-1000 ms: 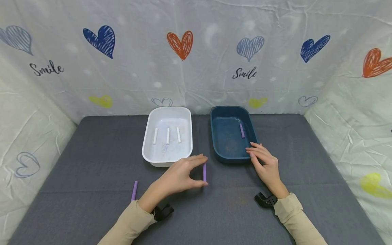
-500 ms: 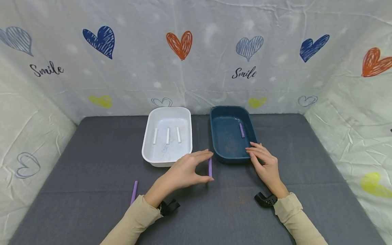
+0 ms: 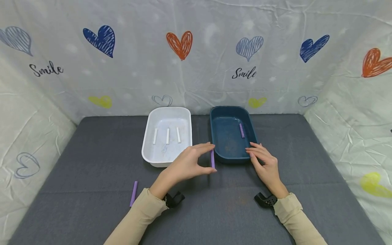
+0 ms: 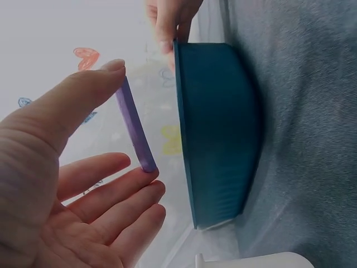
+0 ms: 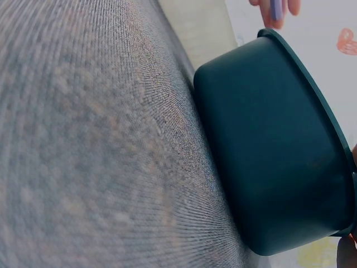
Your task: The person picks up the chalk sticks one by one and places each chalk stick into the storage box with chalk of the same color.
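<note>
Purple is the colour of the little stick (image 3: pixel 212 159) that the left hand (image 3: pixel 186 165) pinches by its two ends, thumb at one end and a finger at the other. The stick stands upright, just beside the near left corner of the blue tub (image 3: pixel 216 149) and not inside it.

Some parts are hard to see. In the left wrist view the stick (image 4: pixel 134 127) is clear, but the blue tub (image 4: pixel 217 134) shows only its outer wall, so what lies inside is hidden there. The right wrist view is blurry and dim. It shows the blue tub (image 5: pixel 273 151) from the side, and the right hand is cut off at the edge, with only a tiny bit of fingertip. At the top of that view the stick (image 5: pixel 276 8) shows only a small piece.

From the head view the right hand (image 3: pixel 264 162) rests on the near right rim of the blue tub, with its fingers loose and straight, gripping nothing.

Inside the blue tub lies one more purple stick (image 3: pixel 242 130), close to its right wall. Left of the blue tub, just beside it, sits a white tub (image 3: pixel 148 143) with three white sticks (image 3: pixel 167 135) lying side by side. Another purple stick (image 3: pixel 133 193) lies on the grey bench (image 3: pixel 76 153), well left of the blue tub and nearer the person.
</note>
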Demonstrator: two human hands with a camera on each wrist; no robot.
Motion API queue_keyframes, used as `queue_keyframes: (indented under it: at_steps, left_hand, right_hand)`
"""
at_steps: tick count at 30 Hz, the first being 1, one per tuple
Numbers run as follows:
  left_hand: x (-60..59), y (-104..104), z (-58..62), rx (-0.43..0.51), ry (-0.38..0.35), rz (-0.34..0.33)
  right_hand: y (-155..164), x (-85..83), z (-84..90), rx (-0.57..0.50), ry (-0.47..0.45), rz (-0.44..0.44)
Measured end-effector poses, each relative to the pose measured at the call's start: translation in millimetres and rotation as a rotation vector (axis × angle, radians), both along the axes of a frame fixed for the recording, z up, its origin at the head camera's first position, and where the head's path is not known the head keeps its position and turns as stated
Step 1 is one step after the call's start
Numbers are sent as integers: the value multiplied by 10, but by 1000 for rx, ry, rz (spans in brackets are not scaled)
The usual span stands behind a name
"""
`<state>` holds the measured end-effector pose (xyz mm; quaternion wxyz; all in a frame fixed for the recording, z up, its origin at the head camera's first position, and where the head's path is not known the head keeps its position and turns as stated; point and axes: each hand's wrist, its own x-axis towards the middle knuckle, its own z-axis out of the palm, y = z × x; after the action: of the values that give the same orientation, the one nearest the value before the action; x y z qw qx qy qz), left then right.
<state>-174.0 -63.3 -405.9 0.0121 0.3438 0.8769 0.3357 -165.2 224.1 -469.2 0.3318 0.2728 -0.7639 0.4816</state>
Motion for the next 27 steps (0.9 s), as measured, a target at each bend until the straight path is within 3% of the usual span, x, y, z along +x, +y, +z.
queue_keyframes:
  at_steps: [27]
  left_hand:
    - [-429, 406, 123, 27, -54, 50]
  right_hand:
    - [-4, 13, 17, 11, -10, -12]
